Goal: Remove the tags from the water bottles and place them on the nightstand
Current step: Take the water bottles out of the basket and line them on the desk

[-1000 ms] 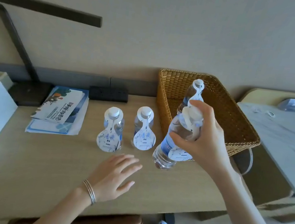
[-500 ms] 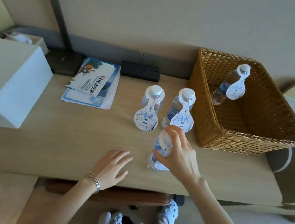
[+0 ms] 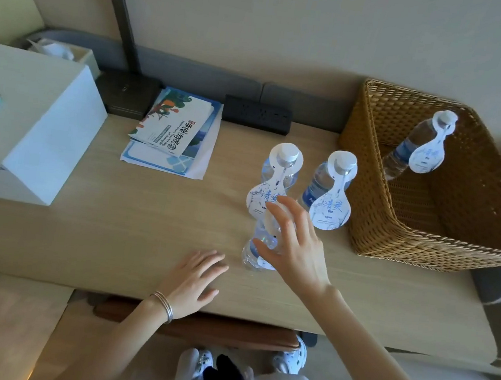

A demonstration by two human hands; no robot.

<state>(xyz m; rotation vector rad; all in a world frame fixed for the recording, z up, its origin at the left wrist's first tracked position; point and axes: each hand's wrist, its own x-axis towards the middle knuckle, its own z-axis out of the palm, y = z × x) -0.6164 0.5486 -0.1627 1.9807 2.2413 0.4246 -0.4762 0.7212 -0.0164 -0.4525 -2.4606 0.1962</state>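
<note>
The left hand (image 3: 192,280) lies flat, empty, on the tabletop (image 3: 111,229). Right hand (image 3: 291,242): grip spread around the near bottle (image 3: 255,253), contact unclear. Just beyond stand two tagged bottles (image 3: 279,174); a careless release could topple them.
</note>
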